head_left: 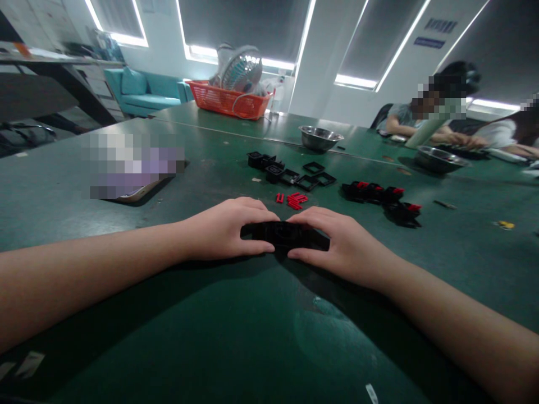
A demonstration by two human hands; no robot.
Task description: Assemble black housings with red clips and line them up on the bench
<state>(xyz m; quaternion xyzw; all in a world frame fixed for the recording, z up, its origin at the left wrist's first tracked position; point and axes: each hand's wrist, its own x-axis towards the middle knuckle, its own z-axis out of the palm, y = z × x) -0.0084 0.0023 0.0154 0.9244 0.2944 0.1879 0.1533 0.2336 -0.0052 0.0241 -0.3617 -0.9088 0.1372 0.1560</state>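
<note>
A long black plastic part (283, 234) is held low over the green table, one end in each hand. My left hand (236, 229) closes on its left end, thumb in front and fingers behind. In the same way my right hand (332, 238) grips the right end. Just beyond lie several small red plastic pieces (296, 200). Behind them sit black square frames (308, 182) and black boxy parts (263, 161). To the right, black parts with red inserts (373, 192) lie in a row, with another such part (402, 213) nearer.
A phone (138, 174), its screen blurred out, lies at left. Two metal bowls (320, 139) (440, 160) stand farther back. A red basket (231, 101) holding a fan is at the far edge. Two people (425, 115) sit at right.
</note>
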